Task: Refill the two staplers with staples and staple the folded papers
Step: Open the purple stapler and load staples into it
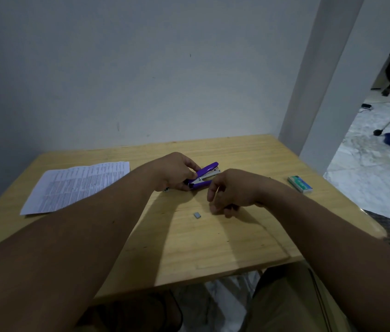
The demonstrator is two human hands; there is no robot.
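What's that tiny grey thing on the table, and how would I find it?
Start at the wooden table, then look just in front of the person's right hand. There on the bare wood lies a small grey strip of staples, nearer the person than the purple stapler that the left hand grips. It is the smallest thing there, flat and metallic grey, unlike the green staple box.

Single head view, worn on the person, looking forward and down over both forearms onto the table [225, 236]. Table sits close below, its far edge against the wall [141, 68] (wide-angle bending at the frame edges). Floor [368, 164] shows right of the table.
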